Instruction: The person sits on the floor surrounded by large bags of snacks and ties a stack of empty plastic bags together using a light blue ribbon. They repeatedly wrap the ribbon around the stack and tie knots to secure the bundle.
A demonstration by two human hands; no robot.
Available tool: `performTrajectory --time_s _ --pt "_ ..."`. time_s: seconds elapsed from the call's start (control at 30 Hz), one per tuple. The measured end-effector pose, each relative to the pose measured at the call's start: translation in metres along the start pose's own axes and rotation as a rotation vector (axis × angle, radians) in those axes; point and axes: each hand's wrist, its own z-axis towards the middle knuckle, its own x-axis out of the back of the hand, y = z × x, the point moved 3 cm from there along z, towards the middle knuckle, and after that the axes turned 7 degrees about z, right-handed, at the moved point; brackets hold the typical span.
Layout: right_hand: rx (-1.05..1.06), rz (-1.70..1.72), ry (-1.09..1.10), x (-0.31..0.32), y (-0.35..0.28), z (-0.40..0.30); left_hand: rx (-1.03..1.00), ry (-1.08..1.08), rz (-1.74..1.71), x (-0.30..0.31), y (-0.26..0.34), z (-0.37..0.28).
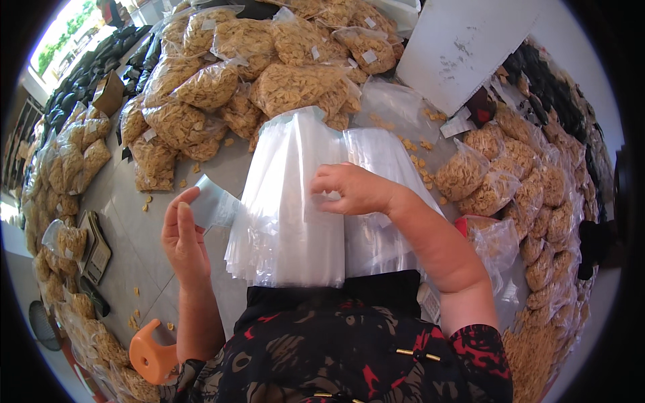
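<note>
Two stacks of clear plastic bags lie fanned over my lap, a left stack [287,216] and a right stack [375,242]. Small pale labels show on several bags. My left hand [186,231], left of the stacks, pinches a pale bluish translucent sheet [214,204] between thumb and fingers; the sheet's right edge meets the left stack's edge in view. Over the middle, where the two stacks adjoin, is my right hand [345,189], its fingers curled and fingertips bent towards the left stack. Whether those fingertips hold a small label or a bag's film, I cannot tell.
Filled bags of yellowish flat pieces [297,90] are heaped in front, with more at the right [504,166] and left [70,161]. A white board [458,50] leans at upper right. Scales [95,249] and an orange plastic stool [151,355] stand at left. Loose pieces dot the tiled floor [131,216].
</note>
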Motion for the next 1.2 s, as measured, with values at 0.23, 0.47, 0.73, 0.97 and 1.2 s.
performTrajectory --time_s 0.23,0.47,0.73,0.97,1.2 --pt "0.046 -0.252 0.817 -0.056 -0.047 -0.021 -0.038 0.005 0.016 0.003 -0.009 -0.005" --pt "-0.046 -0.138 0.480 -0.089 -0.078 0.005 -0.077 0.153 -0.044 -0.004 -0.001 -0.002" --pt "-0.037 0.834 0.669 -0.091 -0.037 -0.005 -0.090 -0.347 0.585 -0.027 -0.009 -0.012" --pt "-0.277 1.025 1.615 -0.077 -0.005 -0.169 -0.058 -0.543 0.876 -0.029 -0.053 -0.033" --pt "-0.144 0.515 1.701 -0.033 -0.028 -0.239 -0.129 -0.008 0.342 0.000 -0.017 -0.011"
